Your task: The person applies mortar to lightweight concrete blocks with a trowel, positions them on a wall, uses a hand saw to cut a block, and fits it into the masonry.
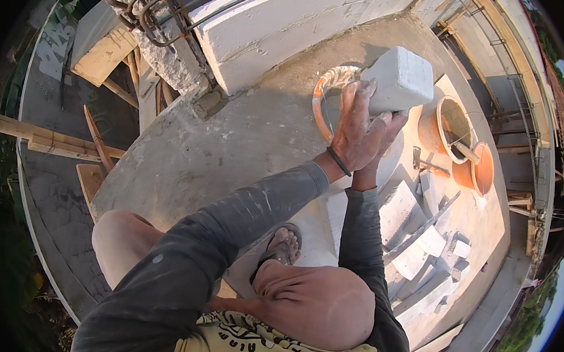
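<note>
A pale, dusty lightweight concrete block (403, 80) is up in front of me, above the slab. My left hand (356, 129) has its fingers against the block's near left side, a dark band round the wrist. Just to its right, my right hand (384, 140) is at the block's underside, its fingers partly hidden by the block and the other hand. Behind the block and my hands, an orange-rimmed bucket (318, 103) is partly covered. A hammer-like tool (430, 163) lies on the slab to the right of my hands.
A white block wall (292, 36) runs along the back, beside a broken concrete column (172, 64) with bent rebar. Orange buckets (432, 131) stand at the right. Cut block pieces (414, 244) lie piled near my right arm. The slab edge (120, 204) drops off at left, near planks.
</note>
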